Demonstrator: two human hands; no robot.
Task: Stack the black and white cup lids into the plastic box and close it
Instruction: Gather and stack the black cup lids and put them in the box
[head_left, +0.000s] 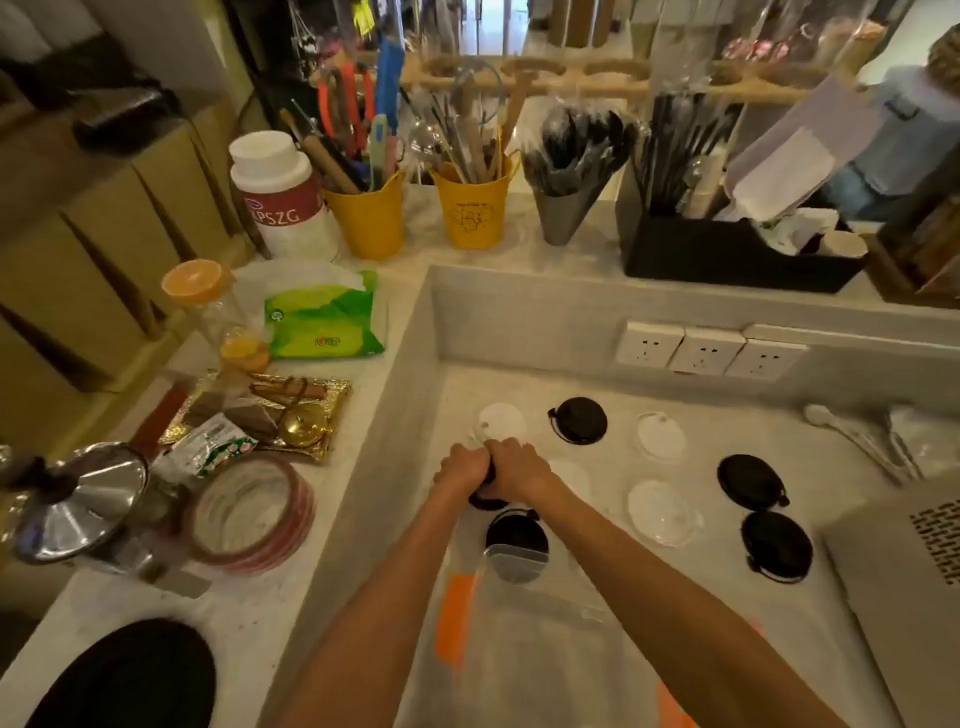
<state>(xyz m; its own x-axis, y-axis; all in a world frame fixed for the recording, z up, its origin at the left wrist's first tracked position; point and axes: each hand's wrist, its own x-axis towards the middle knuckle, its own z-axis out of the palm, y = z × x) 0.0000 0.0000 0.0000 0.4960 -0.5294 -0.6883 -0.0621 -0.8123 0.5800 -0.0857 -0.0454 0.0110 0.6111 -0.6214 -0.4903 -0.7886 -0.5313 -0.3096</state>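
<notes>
Two bare hands meet over a pale sunken tabletop (597, 426), the left hand (464, 472) and the right hand (519, 470) pressed together with each grip closed on the same black lid (485, 500), whose dark edge shows just below the knuckles. Touching the far side of the grips lies a white lid (501, 422); another black lid (578, 420) sits beyond them to the right. Just nearer than the grips, a further black lid (515, 535) rests at the far end of the clear plastic box (540, 639), which lies open between the forearms with an orange latch (455, 618) on its left side. Well to the right of the grips, two clear-white lids (661, 435) (658, 512) and two black ones (748, 488) (776, 552) lie scattered, apart from one another. Left of the grips, on the raised ledge, sits a roll of tape (249, 512).
</notes>
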